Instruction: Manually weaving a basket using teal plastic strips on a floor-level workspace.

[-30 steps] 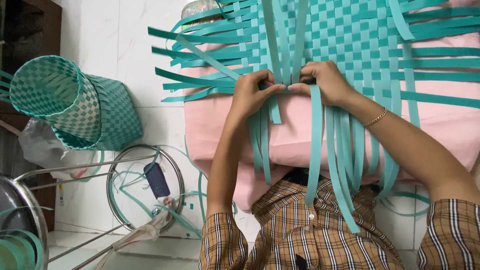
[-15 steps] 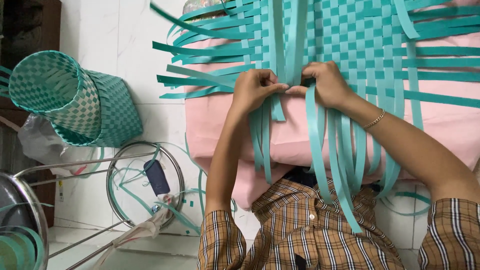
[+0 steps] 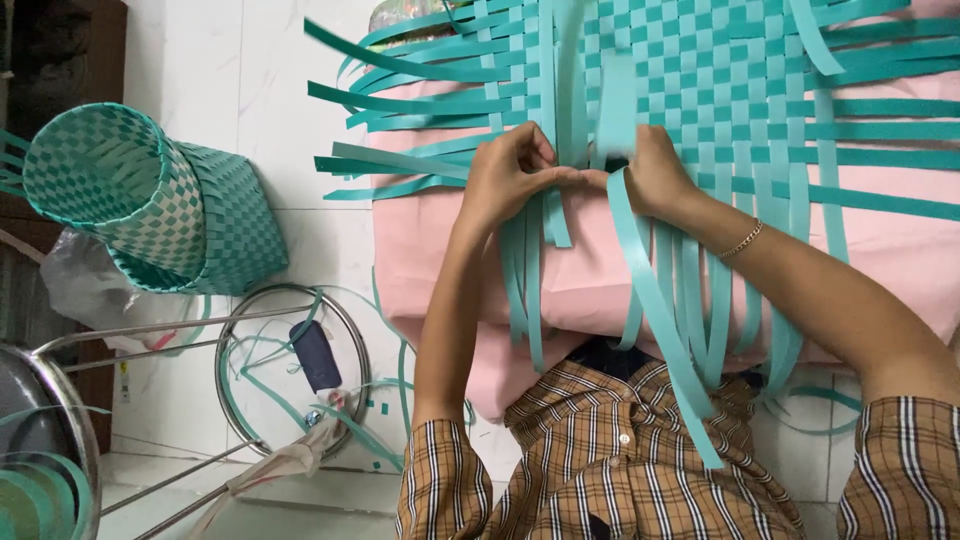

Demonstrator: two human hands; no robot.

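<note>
Teal strip [image 3: 650, 290] under right hand [image 3: 655, 175]

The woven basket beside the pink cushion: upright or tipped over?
Tipped over. The woven basket lies on its side on the white floor, its open mouth facing the camera.

A crinkled plastic package [image 3: 405, 14] in green, pink and yellow is peeking out at the top edge, mostly hidden behind teal strips. A clear plastic bag [image 3: 85, 285] is lying at the left under the woven baskets. A small white label [image 3: 124, 381] with dark marks is sticking to the white wall panel, low on the left.
</note>
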